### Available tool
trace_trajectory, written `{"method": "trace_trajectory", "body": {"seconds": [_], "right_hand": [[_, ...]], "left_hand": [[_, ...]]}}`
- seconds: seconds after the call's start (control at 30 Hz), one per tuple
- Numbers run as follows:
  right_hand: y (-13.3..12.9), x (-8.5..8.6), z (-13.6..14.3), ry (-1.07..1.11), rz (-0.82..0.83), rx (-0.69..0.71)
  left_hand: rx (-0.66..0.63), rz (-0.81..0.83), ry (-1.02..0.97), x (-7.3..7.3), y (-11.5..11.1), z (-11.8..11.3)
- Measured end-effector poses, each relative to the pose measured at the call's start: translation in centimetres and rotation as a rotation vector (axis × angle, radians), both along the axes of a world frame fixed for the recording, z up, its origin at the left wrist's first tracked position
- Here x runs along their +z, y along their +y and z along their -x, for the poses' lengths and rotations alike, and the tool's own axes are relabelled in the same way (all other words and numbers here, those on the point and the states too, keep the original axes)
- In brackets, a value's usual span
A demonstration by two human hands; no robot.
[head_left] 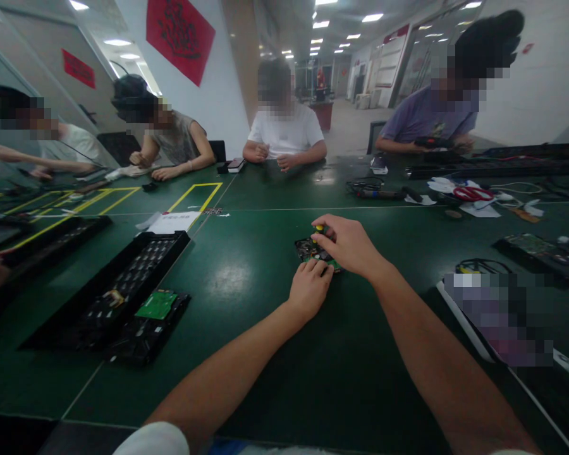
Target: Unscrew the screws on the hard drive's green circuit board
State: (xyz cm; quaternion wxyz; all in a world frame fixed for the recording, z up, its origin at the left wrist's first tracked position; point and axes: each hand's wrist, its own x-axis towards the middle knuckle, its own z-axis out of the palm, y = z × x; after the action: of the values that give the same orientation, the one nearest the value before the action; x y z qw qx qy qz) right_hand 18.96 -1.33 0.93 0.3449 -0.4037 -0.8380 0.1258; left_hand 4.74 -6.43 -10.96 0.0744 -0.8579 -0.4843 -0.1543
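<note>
A small black device with a green circuit board point(306, 249) lies on the green table point(237, 328), partly covered by both hands. My right hand point(349, 245) grips a small yellow and black screwdriver point(319, 229) from above, its fingers pinched round the handle, upright over the device. Against the near edge of the device rests my left hand point(310, 285), its fingers bent and close together on the board. Whether the left fingertips pinch a part is hidden.
At the left are a long black tray point(137, 268) and a black unit with a green board point(157, 305). A pixelated flat item point(497, 316) and cables point(483, 265) lie right. Several people sit across the table, among them a person in white point(286, 133).
</note>
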Motion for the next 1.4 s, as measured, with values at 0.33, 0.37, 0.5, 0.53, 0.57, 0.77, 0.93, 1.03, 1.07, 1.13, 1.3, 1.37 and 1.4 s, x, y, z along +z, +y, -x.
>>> {"method": "trace_trajectory", "body": {"seconds": [0.33,0.37,0.5,0.53,0.57,0.77,0.93,1.03,1.07,1.13,1.3,1.37,1.4], "right_hand": [[-0.4,-0.6,1.1,0.010,-0.022,0.113],[-0.5,-0.7,1.3,0.011,-0.022,0.118],[-0.8,-0.7,1.8,0.006,-0.026,0.085],[-0.8,-0.7,1.9,0.003,-0.028,0.077],[-0.9,-0.7,1.9,0.003,-0.030,0.074],[-0.8,-0.5,1.6,0.025,-0.022,0.101],[-0.2,-0.2,0.8,0.024,-0.005,0.032],[0.2,0.0,0.2,0.008,0.006,0.005],[0.3,0.0,0.0,0.007,0.008,-0.005],[0.5,0.2,-0.5,0.014,0.006,-0.026],[0.3,1.0,-1.8,0.044,0.024,-0.021],[0.1,1.3,-2.1,0.028,0.067,-0.011],[0.0,1.5,-2.2,0.017,0.079,-0.005]], "left_hand": [[0.040,0.001,-0.137,0.2,-5.6,7.0],[0.046,0.010,-0.145,0.2,-5.8,7.2],[0.122,0.018,-0.183,-0.5,-5.2,7.3],[0.154,0.011,-0.189,-0.8,-5.0,7.4],[0.195,-0.002,-0.200,-1.1,-4.7,7.5],[0.221,0.069,-0.285,-2.1,-3.5,9.0],[0.087,0.114,-0.326,-2.3,-2.3,10.2],[0.033,0.109,-0.335,-2.4,-1.4,10.3],[0.014,0.107,-0.330,-2.4,-1.0,10.1],[-0.026,0.106,-0.310,-2.4,-0.4,9.7],[-0.111,0.135,-0.268,-2.0,0.4,8.7],[-0.126,0.145,-0.264,-1.9,0.4,8.6],[-0.129,0.148,-0.268,-1.9,0.4,8.6]]}}
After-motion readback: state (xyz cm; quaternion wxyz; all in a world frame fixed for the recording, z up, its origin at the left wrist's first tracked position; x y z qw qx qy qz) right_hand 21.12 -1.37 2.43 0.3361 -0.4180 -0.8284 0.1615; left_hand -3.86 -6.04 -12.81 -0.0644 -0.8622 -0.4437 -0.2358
